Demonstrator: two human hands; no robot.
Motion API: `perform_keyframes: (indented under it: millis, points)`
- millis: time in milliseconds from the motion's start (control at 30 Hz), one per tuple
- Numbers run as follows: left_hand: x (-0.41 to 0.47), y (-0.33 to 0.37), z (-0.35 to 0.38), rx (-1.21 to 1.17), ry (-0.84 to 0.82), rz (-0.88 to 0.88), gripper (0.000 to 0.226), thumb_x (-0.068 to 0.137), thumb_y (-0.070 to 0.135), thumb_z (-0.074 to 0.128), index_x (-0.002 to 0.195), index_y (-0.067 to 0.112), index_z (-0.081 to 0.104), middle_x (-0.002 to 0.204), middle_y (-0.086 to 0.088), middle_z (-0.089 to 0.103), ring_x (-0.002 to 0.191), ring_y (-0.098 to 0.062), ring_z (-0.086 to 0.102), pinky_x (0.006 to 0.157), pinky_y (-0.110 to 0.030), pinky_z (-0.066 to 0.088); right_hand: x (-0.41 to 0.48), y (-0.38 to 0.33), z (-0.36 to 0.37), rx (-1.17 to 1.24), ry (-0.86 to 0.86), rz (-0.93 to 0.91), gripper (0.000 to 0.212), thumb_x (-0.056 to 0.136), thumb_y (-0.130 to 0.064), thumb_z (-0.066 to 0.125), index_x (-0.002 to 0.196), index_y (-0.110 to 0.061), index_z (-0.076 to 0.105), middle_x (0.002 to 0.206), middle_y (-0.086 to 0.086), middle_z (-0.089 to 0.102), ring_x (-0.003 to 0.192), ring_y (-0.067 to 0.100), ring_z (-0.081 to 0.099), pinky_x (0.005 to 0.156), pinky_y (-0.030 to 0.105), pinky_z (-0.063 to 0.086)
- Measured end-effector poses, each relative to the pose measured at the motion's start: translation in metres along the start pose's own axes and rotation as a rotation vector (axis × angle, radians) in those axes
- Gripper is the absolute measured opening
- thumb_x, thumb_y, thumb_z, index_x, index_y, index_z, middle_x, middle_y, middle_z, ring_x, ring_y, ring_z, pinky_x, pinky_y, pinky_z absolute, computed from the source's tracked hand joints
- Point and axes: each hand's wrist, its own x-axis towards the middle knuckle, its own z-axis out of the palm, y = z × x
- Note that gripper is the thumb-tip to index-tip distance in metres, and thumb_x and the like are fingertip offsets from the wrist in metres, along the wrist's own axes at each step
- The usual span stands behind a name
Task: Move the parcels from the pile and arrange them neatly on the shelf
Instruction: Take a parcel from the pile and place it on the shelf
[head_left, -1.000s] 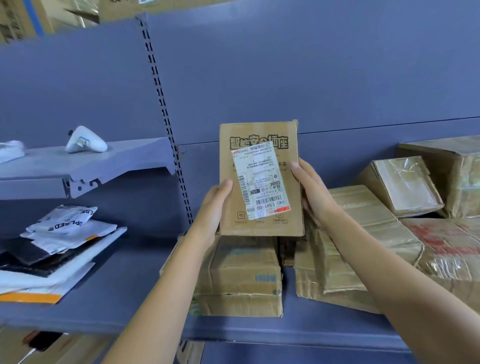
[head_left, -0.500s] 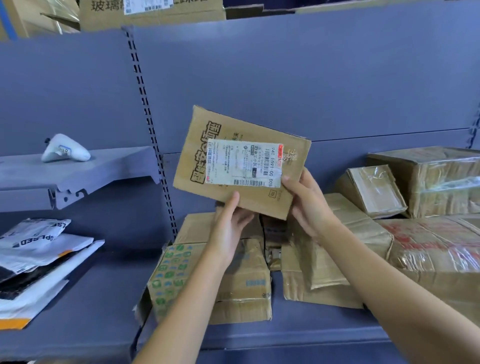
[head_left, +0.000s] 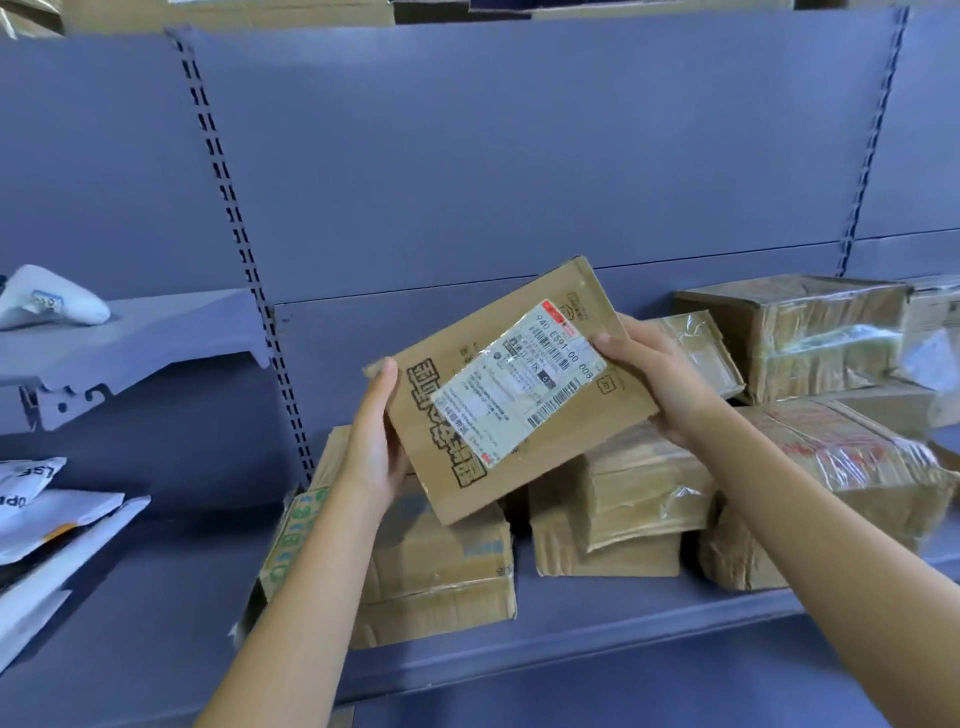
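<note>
Through the head camera, I hold a flat cardboard parcel tilted in the air. My left hand is curled round its lower-left edge, and my right hand pinches the upper-right edge, thumb on the label. Just below both hands, taped boxes crowd the shelf unevenly. My worry is that the parcel, set on the lumpy stack under my right hand, could slide forward off the shelf. Its corner might also nudge the box under my left hand, which sits near the front edge.
</note>
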Motion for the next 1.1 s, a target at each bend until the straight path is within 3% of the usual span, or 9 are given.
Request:
perform_keyframes:
  millis: [100, 267, 367, 500, 600, 700, 767, 900, 1100]
  points:
    - [-0.001, -0.001, 0.0, 0.036, 0.005, -0.008, 0.041, 0.091, 0.053, 0.045, 0.112, 0.024, 0.066, 0.11, -0.001, 0.073, 0.111, -0.024, 0.064, 0.099, -0.047, 0.047, -0.009, 0.0, 0.002, -0.032, 0.034, -0.014, 0.037, 0.079, -0.03, 0.061, 0.115, -0.02, 0.065, 0.094, 0.001, 0.073, 0.081, 0.016, 0.069, 0.064, 0.025, 0.054]
    - [-0.007, -0.004, 0.014, -0.115, -0.011, 0.046, 0.041, 0.097, 0.049, 0.037, 0.107, 0.023, 0.067, 0.105, 0.0, 0.074, 0.102, -0.02, 0.068, 0.088, -0.042, 0.051, -0.023, -0.001, 0.002, 0.089, 0.315, -0.101, 0.088, 0.068, -0.064, 0.069, 0.142, -0.028, 0.039, 0.131, -0.001, 0.061, 0.119, 0.019, 0.06, 0.098, 0.039, 0.049]
    - [-0.01, -0.006, 0.043, -0.246, -0.009, 0.076, 0.04, 0.099, 0.048, 0.035, 0.108, 0.023, 0.065, 0.1, 0.004, 0.075, 0.093, -0.013, 0.071, 0.073, -0.031, 0.056, -0.04, 0.004, 0.001, 0.151, 0.323, -0.166, 0.113, 0.057, -0.07, 0.076, 0.149, -0.032, 0.022, 0.132, -0.006, 0.06, 0.112, 0.027, 0.063, 0.089, 0.041, 0.053]
    - [-0.022, -0.029, 0.099, -0.34, -0.022, 0.027, 0.048, 0.095, 0.049, 0.043, 0.126, 0.016, 0.059, 0.115, -0.003, 0.07, 0.107, -0.021, 0.067, 0.079, -0.035, 0.055, -0.071, 0.013, -0.005, 0.197, 0.355, -0.209, 0.074, 0.089, -0.04, 0.053, 0.15, -0.037, 0.011, 0.118, -0.003, 0.063, 0.101, 0.024, 0.064, 0.08, 0.044, 0.055]
    - [-0.041, -0.061, 0.142, -0.383, -0.053, -0.048, 0.048, 0.089, 0.044, 0.056, 0.126, 0.013, 0.055, 0.116, -0.006, 0.07, 0.109, -0.025, 0.065, 0.078, -0.036, 0.055, -0.095, 0.004, -0.029, 0.255, 0.531, -0.256, 0.053, 0.099, -0.036, 0.04, 0.148, -0.026, 0.023, 0.127, 0.0, 0.061, 0.112, 0.02, 0.062, 0.092, 0.039, 0.053]
    - [-0.063, -0.097, 0.179, -0.409, -0.152, -0.129, 0.022, 0.093, 0.031, 0.052, 0.109, 0.016, 0.054, 0.099, 0.0, 0.073, 0.099, -0.02, 0.064, 0.073, -0.032, 0.053, -0.122, -0.007, -0.072, 0.205, 0.679, -0.216, 0.06, 0.092, -0.046, 0.048, 0.146, -0.028, 0.03, 0.132, 0.003, 0.06, 0.118, 0.023, 0.061, 0.101, 0.05, 0.047]
    - [-0.079, -0.119, 0.2, -0.443, -0.205, -0.152, 0.027, 0.087, 0.03, 0.056, 0.108, 0.017, 0.048, 0.102, -0.002, 0.069, 0.1, -0.02, 0.06, 0.072, -0.031, 0.053, -0.149, -0.018, -0.099, 0.122, 0.729, -0.203, 0.068, 0.085, -0.054, 0.055, 0.145, -0.029, 0.033, 0.134, 0.005, 0.059, 0.12, 0.026, 0.059, 0.102, 0.054, 0.044]
    - [-0.116, -0.149, 0.257, -0.423, -0.298, -0.257, 0.029, 0.094, 0.036, 0.048, 0.107, 0.013, 0.06, 0.098, -0.002, 0.072, 0.098, -0.02, 0.062, 0.078, -0.032, 0.051, -0.217, -0.041, -0.157, 0.046, 0.821, -0.234, 0.054, 0.091, -0.031, 0.043, 0.143, -0.019, 0.035, 0.127, 0.007, 0.061, 0.107, 0.021, 0.064, 0.091, 0.042, 0.053]
    - [-0.174, -0.193, 0.355, -0.217, -0.494, -0.331, 0.027, 0.1, 0.036, 0.036, 0.096, 0.021, 0.057, 0.094, 0.002, 0.064, 0.076, -0.009, 0.065, 0.067, -0.025, 0.049, -0.333, -0.071, -0.251, -0.146, 0.945, -0.166, 0.051, 0.09, -0.029, 0.044, 0.141, -0.03, 0.043, 0.127, 0.008, 0.062, 0.101, 0.016, 0.063, 0.089, 0.037, 0.051]
